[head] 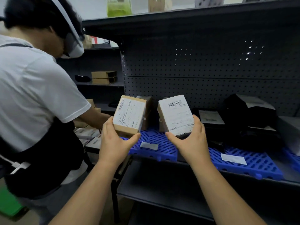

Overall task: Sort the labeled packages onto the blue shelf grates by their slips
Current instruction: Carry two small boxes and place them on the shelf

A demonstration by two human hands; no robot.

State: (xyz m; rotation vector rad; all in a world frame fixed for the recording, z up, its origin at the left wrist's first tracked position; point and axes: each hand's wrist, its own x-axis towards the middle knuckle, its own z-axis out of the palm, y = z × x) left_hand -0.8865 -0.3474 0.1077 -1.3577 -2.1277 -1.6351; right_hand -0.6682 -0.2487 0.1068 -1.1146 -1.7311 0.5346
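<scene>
My left hand (115, 142) grips a brown cardboard box (129, 115) with a white shipping slip facing me. My right hand (190, 140) grips a second box (176, 115), its white barcode slip turned up. Both boxes are held side by side above the left blue shelf grate (155, 143), which carries a small white tag (149, 145). A second blue grate (253, 163) with its own white tag (233, 159) lies to the right. Two more boxes stand on the left grate behind the held ones, mostly hidden.
Black bagged packages (240, 117) with slips are piled on the shelf at the right. Another person (32, 98) in a white shirt and headset stands at the left, reaching toward boxes. A grey pegboard (203, 70) backs the shelf; a lower shelf (159, 187) lies below.
</scene>
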